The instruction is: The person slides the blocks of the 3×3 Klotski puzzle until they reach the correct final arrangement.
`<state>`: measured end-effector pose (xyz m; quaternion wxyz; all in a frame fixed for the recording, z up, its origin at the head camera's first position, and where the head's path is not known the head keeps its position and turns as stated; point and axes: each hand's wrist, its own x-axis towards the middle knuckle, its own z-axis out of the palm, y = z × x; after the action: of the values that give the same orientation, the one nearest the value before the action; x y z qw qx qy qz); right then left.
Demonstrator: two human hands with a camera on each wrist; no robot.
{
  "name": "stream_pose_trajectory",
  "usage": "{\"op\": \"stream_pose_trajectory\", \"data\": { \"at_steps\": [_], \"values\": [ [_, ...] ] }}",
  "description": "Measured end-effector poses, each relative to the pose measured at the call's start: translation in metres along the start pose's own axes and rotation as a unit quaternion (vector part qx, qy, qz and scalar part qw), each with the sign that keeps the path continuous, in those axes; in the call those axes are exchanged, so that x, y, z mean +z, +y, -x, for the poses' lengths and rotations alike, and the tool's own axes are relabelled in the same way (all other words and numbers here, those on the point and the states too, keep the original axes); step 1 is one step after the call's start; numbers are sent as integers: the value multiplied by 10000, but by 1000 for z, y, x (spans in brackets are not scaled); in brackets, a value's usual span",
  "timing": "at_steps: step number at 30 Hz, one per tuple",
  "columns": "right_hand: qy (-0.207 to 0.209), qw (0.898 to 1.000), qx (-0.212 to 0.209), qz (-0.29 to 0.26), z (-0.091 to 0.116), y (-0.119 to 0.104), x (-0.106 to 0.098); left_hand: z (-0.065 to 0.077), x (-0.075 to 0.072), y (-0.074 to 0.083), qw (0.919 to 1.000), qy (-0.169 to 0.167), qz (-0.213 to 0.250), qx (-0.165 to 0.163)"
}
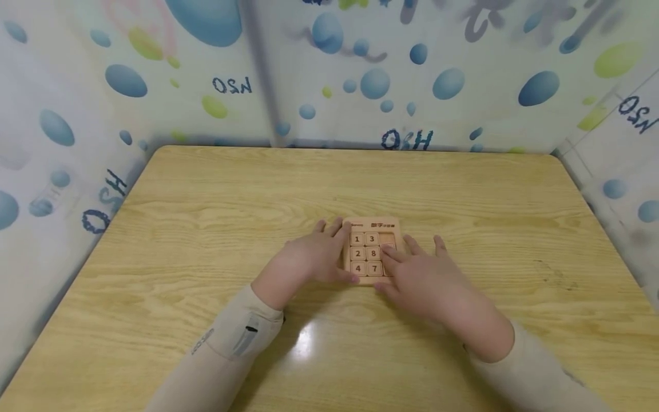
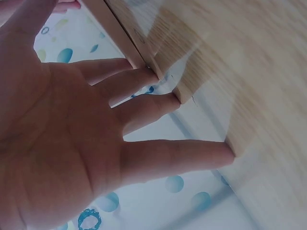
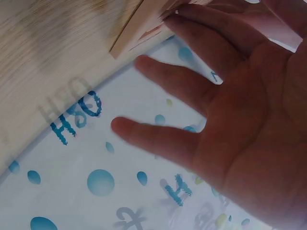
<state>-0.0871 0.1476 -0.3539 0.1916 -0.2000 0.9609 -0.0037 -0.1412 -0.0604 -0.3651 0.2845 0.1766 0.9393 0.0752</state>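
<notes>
Head view: both hands (image 1: pixel 320 256) (image 1: pixel 424 280), fingers straight, touch a wooden puzzle (image 1: pixel 367 281) of square tiles (image 1: pixel 373 253).

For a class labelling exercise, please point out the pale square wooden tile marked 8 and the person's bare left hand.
Pale square wooden tile marked 8 (image 1: pixel 373 253): head view, on its dark number.
Bare left hand (image 1: pixel 321 255): head view, on the back of the hand.

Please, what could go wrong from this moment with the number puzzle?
On the sliding number puzzle, the right grip hides the right column's numbers, so a wrong tile might be pushed. If the left grip leaves the left edge, the puzzle could slip on the wooden table.
</notes>
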Motion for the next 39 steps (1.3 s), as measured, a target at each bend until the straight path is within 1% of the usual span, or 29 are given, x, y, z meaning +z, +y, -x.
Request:
{"op": "stream_pose_trajectory", "data": {
  "at_steps": [5,9,12,14,19,21,24,28,32,35,39],
  "values": [
    [85,9995,304,-27,-1,-4,4,1,1,-1,10000,-3,-39,24],
    [204,9989,373,-174,-9,-2,7,1,1,-2,10000,-19,-44,4],
    [188,9989,352,-245,-14,0,8,1,1,-2,10000,-35,-31,-46],
    [163,9992,248,-259,-14,0,9,1,2,-2,10000,-52,-18,-80],
    [230,9990,-278,-249,-7,-8,9,0,3,-2,9999,-66,5,-98],
    [234,9988,-345,-239,-4,-11,9,0,2,-2,9999,-58,9,-94],
    [111,9995,-178,-236,-1,-10,7,0,2,-2,10000,-39,27,-83],
    [-2,9999,57,-150,1,-3,3,0,2,-2,9999,-47,68,-85],
    [68,9999,107,-10,3,2,-2,-1,2,-1,9999,-75,50,-104],
    [259,9996,-133,-41,1,1,-2,-2,1,-1,9999,-74,16,-95],
    [408,9961,-764,-194,-6,-6,4,-3,-1,-1,9999,-117,-52,-85]
  ]
}}
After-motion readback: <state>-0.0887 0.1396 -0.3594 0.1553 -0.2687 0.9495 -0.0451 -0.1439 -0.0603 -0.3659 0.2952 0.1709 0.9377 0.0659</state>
